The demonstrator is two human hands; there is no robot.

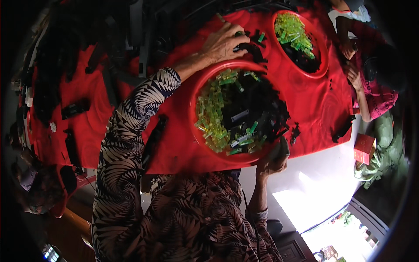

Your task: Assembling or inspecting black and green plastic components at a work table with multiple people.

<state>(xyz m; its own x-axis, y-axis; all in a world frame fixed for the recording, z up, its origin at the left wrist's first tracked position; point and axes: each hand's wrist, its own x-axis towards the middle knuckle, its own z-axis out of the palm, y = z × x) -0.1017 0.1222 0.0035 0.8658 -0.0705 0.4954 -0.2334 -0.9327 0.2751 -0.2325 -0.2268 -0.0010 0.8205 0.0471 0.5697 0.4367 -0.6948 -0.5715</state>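
A red basin (pixel 196 126) stands in front of me at the table's near edge. Translucent yellow-green plastic pieces (pixel 209 114) fill its left side, and dark pieces (pixel 262 102) are heaped on its right. Past the far rim, my left hand (pixel 224 43) reaches over the table with fingers bent around small dark pieces; what it grips is partly hidden. At the basin's near right rim, my right hand (pixel 275 158) is closed in shadow, and its contents do not show.
A second red basin (pixel 324 72) with green and dark pieces stands at the far right. Another person's hands (pixel 354 76) are beside it. Long dark parts (pixel 155 137) lie on the red tablecloth (pixel 174 155) to the left. A red box (pixel 364 148) sits beyond the right edge.
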